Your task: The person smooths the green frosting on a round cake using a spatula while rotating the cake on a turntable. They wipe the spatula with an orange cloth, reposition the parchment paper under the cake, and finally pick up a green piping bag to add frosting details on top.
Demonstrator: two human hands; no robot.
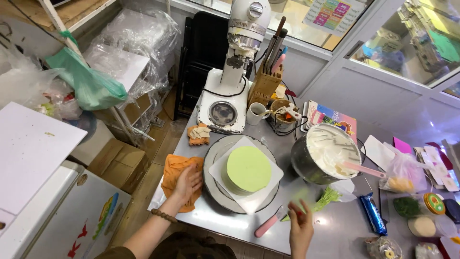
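While left hand (188, 183) presses soft orange cloth (175, 175), round green cake (248, 169) sits.

— What's around me here?
— My steel counter (330, 230) meets a white wall with glass windows (407, 43); wooden floor (158, 148), cardboard boxes (117, 163) and plastic-wrapped stacks (139, 43) lie leftward.

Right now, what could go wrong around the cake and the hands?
1. The pink-handled knife lies near the table's front edge, beside the right hand; a bump might knock it off.
2. The spatula juts out of the cream-filled bowl; a passing arm could catch it.
3. The left hand rests on the orange cloth overhanging the edge; it may slide.
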